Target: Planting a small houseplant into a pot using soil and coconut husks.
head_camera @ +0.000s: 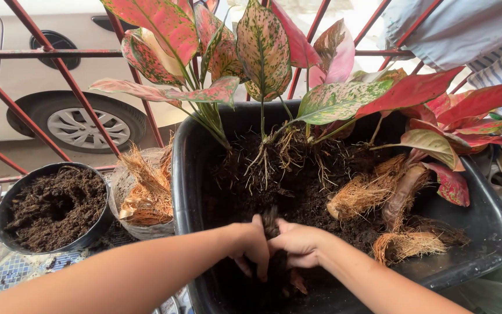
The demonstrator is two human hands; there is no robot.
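Note:
A big black tub [196, 174] holds dark soil and several uprooted plants with red, pink and green speckled leaves [262, 52]. My left hand [251, 244] and my right hand [297, 244] meet at the tub's near side, both closed around a dark clump of soil and roots [272, 224] between them. Bare pale roots [274, 154] of the leaning plants show just beyond my hands. Orange-brown fibrous root balls [361, 195] lie to the right in the tub.
A round black pot of soil [56, 209] stands at the left on a patterned surface. Beside it a clear bag holds dry coconut husk [146, 192]. Red metal bars [59, 75] fence the back, a white car behind them. Hanging cloth [466, 35] is top right.

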